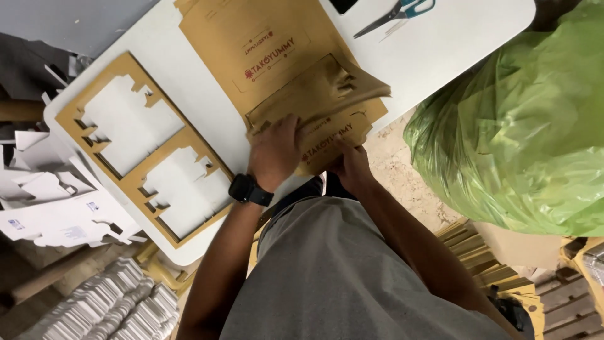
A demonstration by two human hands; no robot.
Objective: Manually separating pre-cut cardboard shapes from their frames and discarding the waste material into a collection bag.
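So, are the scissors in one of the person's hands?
No, the scissors lie alone at the far edge of the white table, while both hands press the brown cardboard sheet.

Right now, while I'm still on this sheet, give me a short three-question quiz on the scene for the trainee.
1. True or false: both hands rest on the brown die-cut cardboard sheet at the table edge.
2. Which hand wears the black wrist device: A left hand, B right hand?
3. What lies at the far side of the table, beyond the sheet?

Key
1. True.
2. A.
3. Scissors with blue-green handles.
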